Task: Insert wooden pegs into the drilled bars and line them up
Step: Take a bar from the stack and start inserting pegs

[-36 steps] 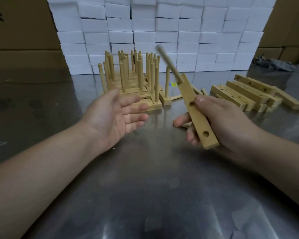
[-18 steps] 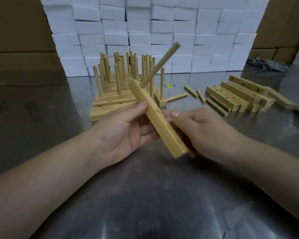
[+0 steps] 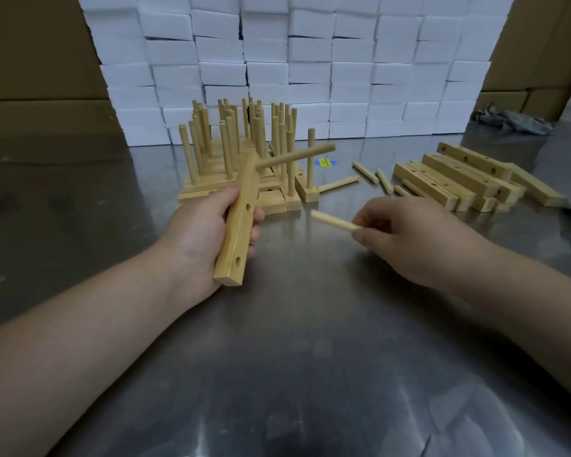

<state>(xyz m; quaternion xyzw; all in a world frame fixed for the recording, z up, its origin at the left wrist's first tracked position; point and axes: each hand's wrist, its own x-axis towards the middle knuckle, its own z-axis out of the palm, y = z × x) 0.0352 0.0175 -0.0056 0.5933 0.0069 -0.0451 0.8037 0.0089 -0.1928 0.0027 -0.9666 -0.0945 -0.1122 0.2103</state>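
Observation:
My left hand (image 3: 200,237) grips a drilled wooden bar (image 3: 238,225) above the steel table, its holed face turned right. One peg (image 3: 294,157) sticks out of the bar's far end, pointing right; two holes nearer me are bare. My right hand (image 3: 412,240) pinches a loose peg (image 3: 333,222) by one end, its free tip pointing left toward the bar, a short gap away. Behind stands a row of finished bars with upright pegs (image 3: 244,166).
Several loose pegs (image 3: 365,172) lie on the steel table (image 3: 294,341) behind my right hand. A pile of bars without pegs (image 3: 459,179) sits at the right. White boxes (image 3: 310,61) are stacked at the back, cardboard cartons on both sides, a grey rag (image 3: 511,122) far right.
The bar passed from my right hand to my left hand, which now grips it alone. My right hand let go, moved right and now holds a loose peg.

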